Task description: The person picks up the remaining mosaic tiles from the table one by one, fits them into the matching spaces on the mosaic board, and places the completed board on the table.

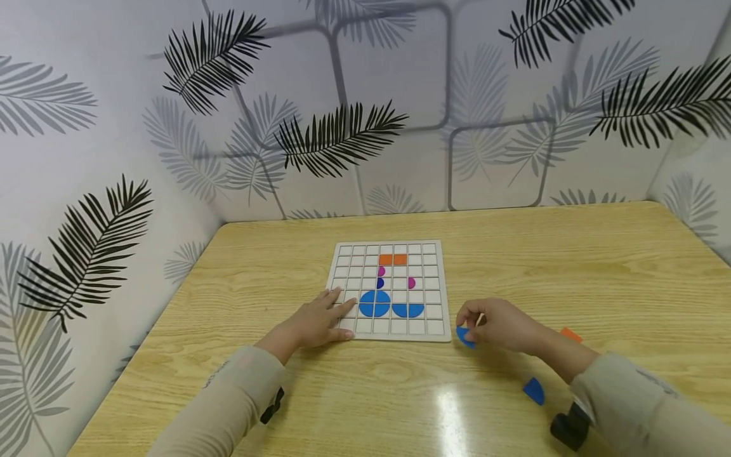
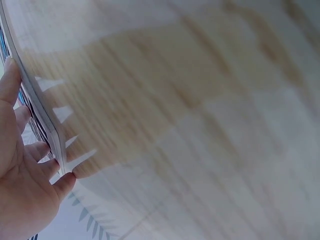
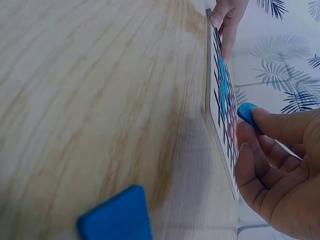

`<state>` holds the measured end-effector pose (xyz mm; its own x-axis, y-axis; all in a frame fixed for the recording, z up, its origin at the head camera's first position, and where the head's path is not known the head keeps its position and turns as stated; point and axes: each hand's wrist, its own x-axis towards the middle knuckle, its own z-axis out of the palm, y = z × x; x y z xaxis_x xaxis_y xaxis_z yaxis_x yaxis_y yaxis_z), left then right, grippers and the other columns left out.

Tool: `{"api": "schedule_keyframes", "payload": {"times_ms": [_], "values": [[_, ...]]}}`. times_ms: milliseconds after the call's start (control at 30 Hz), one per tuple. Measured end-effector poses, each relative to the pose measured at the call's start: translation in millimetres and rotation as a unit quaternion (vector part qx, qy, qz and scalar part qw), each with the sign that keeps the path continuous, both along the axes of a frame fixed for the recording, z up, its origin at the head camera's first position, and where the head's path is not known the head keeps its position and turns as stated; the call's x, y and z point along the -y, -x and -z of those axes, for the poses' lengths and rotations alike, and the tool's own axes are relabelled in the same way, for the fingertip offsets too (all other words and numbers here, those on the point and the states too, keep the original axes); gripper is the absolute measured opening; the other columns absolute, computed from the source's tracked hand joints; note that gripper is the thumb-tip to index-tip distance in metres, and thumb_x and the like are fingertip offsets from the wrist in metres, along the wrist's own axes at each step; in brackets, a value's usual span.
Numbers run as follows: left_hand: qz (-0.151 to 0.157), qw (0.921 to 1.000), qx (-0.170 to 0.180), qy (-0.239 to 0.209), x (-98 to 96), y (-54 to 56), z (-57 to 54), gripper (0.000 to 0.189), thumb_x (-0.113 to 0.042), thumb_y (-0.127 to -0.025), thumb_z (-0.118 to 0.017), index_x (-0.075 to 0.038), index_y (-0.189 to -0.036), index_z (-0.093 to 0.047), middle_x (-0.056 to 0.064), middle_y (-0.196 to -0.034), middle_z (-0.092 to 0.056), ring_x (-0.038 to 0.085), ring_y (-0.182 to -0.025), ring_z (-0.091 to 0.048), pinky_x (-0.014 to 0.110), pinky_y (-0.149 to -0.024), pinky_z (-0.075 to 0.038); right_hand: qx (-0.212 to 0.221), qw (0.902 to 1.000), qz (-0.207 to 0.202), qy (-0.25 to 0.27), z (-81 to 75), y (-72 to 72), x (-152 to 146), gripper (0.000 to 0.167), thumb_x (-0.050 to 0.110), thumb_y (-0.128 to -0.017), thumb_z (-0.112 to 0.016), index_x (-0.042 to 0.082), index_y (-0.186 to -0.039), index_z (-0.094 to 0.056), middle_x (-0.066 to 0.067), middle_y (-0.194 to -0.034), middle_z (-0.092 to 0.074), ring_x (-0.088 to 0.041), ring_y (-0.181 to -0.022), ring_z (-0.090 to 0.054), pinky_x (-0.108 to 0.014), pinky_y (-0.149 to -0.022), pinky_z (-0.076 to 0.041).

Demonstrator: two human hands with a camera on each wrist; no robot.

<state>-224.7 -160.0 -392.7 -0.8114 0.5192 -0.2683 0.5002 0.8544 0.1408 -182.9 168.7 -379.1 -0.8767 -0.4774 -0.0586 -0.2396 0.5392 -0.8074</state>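
The left hand (image 1: 321, 322), fingers spread, touches the board (image 1: 434, 311) at eight o'clock. The right hand (image 1: 498, 325) pinches a blue piece (image 1: 464, 337) off the board's four o'clock.

1. We see a pale wall (image 1: 400, 82) filling the upper half of the head view, with another patterned surface (image 1: 34, 171) running down the left side.
2. We note black fronds (image 1: 342, 141) printed across it, fainter grey fronds (image 1: 476, 114) among them, and grey rounded outlines (image 1: 338, 76) near the upper middle.
3. Below, we have a light yellow-brown desk (image 1: 274, 260) with streaky wood grain, its far corners rounded.
4. We find a white glare (image 1: 450, 412) on the desk at the lower middle.
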Motion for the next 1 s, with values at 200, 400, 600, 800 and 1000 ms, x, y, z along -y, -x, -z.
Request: {"api": "schedule_keyframes", "payload": {"times_ms": [200,400,600,800,1000], "values": [[0.001,1.0000,0.003,0.001,0.4,-0.2,0.6,0.065,-0.049,-0.084,-0.043,-0.019,-0.138,-0.023,0.016,-0.141,-0.012,0.035,-0.127,-0.008,0.049,-0.098,-0.017,0.000,1.0000,-0.004,0.002,0.5,6.8,10.2,0.021,-0.004,-0.076,-0.058,0.002,-0.095,-0.060,-0.002,-0.073,-0.048,-0.014,-0.060,-0.047,-0.025,-0.051,-0.041],[0.010,1.0000,0.001,0.000,0.1,0.1,1.1,0.066,-0.050,-0.084,-0.042,-0.018,-0.138,-0.022,0.017,-0.141,-0.011,0.036,-0.127,-0.009,0.048,-0.098,-0.017,0.014,0.9999,-0.004,0.008,0.7,13.2,17.0,0.021,-0.005,-0.078,-0.055,0.002,-0.097,-0.061,-0.004,-0.073,-0.048,-0.016,-0.062,-0.047,-0.027,-0.054,-0.042],[0.002,1.0000,0.002,0.005,-0.1,0.4,1.9,0.066,-0.050,-0.084,-0.042,-0.019,-0.138,-0.022,0.016,-0.141,-0.011,0.035,-0.127,-0.009,0.048,-0.098,-0.017,0.014,0.9999,0.001,0.006,0.0,22.0,25.3,0.018,-0.002,-0.079,-0.057,0.003,-0.095,-0.061,-0.004,-0.074,-0.048,-0.018,-0.065,-0.047,-0.029,-0.057,-0.041],[-0.004,1.0000,0.003,0.005,-0.5,0.3,1.1,0.065,-0.050,-0.084,-0.043,-0.019,-0.138,-0.023,0.016,-0.142,-0.012,0.034,-0.127,-0.009,0.049,-0.098,-0.018,0.024,0.9995,0.007,0.021,-0.6,29.0,33.7,0.016,-0.002,-0.079,-0.057,0.001,-0.094,-0.059,-0.005,-0.073,-0.048,-0.017,-0.066,-0.051,-0.028,-0.056,-0.041],[-0.004,1.0000,0.003,0.005,0.8,0.5,0.8,0.065,-0.049,-0.084,-0.043,-0.019,-0.138,-0.022,0.015,-0.142,-0.011,0.034,-0.128,-0.008,0.048,-0.098,-0.017,0.020,0.9994,0.016,0.022,-0.3,36.0,40.1,0.013,0.000,-0.080,-0.057,0.002,-0.092,-0.058,-0.006,-0.073,-0.050,-0.016,-0.066,-0.053,-0.029,-0.059,-0.043]]}}
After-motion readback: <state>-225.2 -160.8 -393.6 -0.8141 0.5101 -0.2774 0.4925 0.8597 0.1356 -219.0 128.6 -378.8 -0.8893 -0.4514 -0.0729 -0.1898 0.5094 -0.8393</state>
